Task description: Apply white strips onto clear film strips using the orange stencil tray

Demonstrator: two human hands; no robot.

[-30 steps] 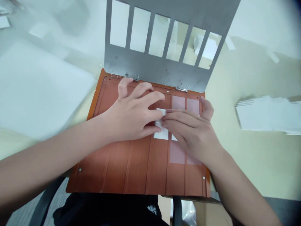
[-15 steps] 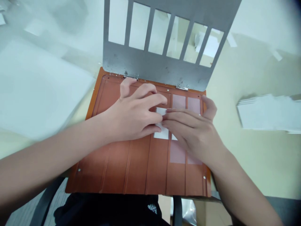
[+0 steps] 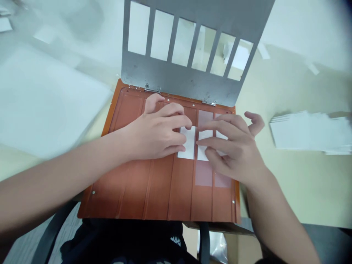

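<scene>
A reddish-brown ribbed tray lies before me, its hinged grey metal frame tilted up at the far side. In one channel of the tray sits a white rectangular card. My left hand rests over its left side, fingertips on it, fingers bent and apart. My right hand hovers over the card's right neighbours, fingers spread and nothing visible in them. Under it, a second white card is partly hidden, with a third beyond. Pale pinkish strips show above and below these white cards.
Fanned white cards lie on the pale table to the right. A big white sheet covers the left side. Small white scraps lie beyond the frame. A chair arm shows below the tray's near edge.
My right hand has lifted and shifted right, its fingers spreading away from the left hand and uncovering more of the white cards. My left hand stays on the card. The view has shifted slightly.
</scene>
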